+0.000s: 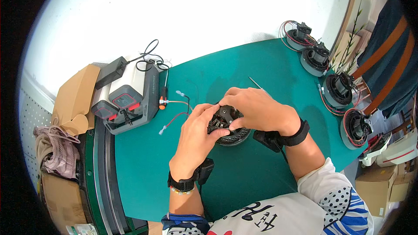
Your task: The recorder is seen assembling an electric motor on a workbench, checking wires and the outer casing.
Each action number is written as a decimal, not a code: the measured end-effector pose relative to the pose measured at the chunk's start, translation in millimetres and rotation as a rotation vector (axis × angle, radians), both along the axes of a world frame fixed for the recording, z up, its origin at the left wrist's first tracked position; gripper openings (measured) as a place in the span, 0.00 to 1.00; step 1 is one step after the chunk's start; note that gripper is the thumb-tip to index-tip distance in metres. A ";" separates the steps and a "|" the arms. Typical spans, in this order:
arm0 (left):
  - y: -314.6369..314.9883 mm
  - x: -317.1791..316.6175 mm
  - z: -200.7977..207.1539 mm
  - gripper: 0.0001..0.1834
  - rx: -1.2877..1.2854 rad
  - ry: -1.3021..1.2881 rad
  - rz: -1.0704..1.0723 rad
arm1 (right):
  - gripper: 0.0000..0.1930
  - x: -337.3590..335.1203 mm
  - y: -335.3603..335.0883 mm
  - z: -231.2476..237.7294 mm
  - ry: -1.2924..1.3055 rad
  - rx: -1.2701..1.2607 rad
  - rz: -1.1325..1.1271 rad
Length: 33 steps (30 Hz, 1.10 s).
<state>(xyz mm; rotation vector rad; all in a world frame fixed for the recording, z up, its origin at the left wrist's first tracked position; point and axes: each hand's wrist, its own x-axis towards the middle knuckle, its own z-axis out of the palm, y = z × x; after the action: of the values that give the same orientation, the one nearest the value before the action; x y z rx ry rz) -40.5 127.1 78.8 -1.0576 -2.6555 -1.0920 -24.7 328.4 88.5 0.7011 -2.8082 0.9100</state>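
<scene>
A round black motor unit [237,139] with a ribbed rim lies on the green mat in front of me, its inner parts partly showing between my hands. My left hand [190,135] grips its left side, thumb on the near inner edge. From the far right, my right hand [259,108] curls over it, fingers at the far rim and thumb pressed on the inner parts. Both hands are closed on the unit, their fingertips nearly meeting. Wires with pale connectors [163,129] run out to its left. Beyond my right hand lies a thin metal rod [256,82], partly hidden.
Several similar motor units [338,90] with reddish wires line the mat's right edge. At the left stand a grey-and-white machine [130,98] with a black cable, an orange-handled screwdriver [162,103] and a cardboard box [75,98]. A white wall [209,13] rises behind the green mat [148,165].
</scene>
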 end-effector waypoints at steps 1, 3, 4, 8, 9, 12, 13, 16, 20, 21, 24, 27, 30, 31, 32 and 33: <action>0.4 -0.4 -0.3 0.33 0.003 -0.002 -0.004 | 0.22 0.4 0.3 0.7 0.000 0.001 -0.001; 1.1 -0.6 -0.3 0.33 0.008 -0.003 -0.008 | 0.21 0.8 0.8 1.9 -0.002 -0.001 -0.004; 0.6 -0.7 -0.5 0.32 0.005 -0.001 -0.005 | 0.21 0.6 0.1 1.5 -0.001 -0.002 -0.004; -1.3 -1.5 -1.1 0.33 -0.003 -0.033 -0.003 | 0.21 0.3 0.0 -0.8 0.016 0.005 0.004; -1.3 -1.4 -1.8 0.33 -0.003 -0.030 -0.004 | 0.21 -0.6 0.3 -2.2 0.028 0.012 0.013; 0.7 -0.1 -3.9 0.35 -0.038 0.107 -0.003 | 0.20 -5.5 -0.8 -11.8 0.097 0.003 -0.002; 2.2 1.3 -5.4 0.36 -0.070 0.155 0.035 | 0.20 -8.7 -0.8 -15.3 0.100 0.002 -0.008; 2.6 0.7 -7.6 0.37 -0.124 0.229 0.073 | 0.24 -18.4 -3.4 -26.1 0.069 -0.050 -0.039; -3.9 -3.6 -9.1 0.35 -0.117 0.206 0.074 | 0.20 -21.4 -9.9 -32.5 0.199 -0.144 0.023; -5.6 -5.3 -10.9 0.35 -0.120 0.205 0.072 | 0.20 -21.7 -10.5 -32.8 0.198 -0.139 0.023; -3.8 -10.3 -12.5 0.32 -0.095 0.230 0.073 | 0.20 -22.9 -6.9 -32.9 0.219 -0.153 0.029; -2.8 -6.8 -6.9 0.30 -0.064 0.175 0.091 | 0.21 -22.5 -10.3 -29.3 0.151 -0.169 0.022; 0.6 -8.5 -10.7 0.31 -0.080 0.234 0.118 | 0.24 -24.2 -8.1 -31.3 0.150 -0.190 0.032; 1.0 -10.5 -12.7 0.31 -0.103 0.269 0.137 | 0.24 -25.4 -6.5 -34.5 0.157 -0.193 0.027; 2.0 -11.5 -13.2 0.31 -0.126 0.305 0.155 | 0.24 -25.5 -2.8 -39.5 0.190 -0.235 -0.021; 4.5 -10.4 -12.6 0.31 -0.129 0.313 0.145 | 0.25 -24.3 2.4 -42.2 0.224 -0.276 -0.072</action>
<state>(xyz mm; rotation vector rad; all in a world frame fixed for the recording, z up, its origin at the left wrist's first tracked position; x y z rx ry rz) -51.0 131.6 66.2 -0.9479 -2.5279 -0.6742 -49.0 330.7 46.3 0.6154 -2.4349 1.1026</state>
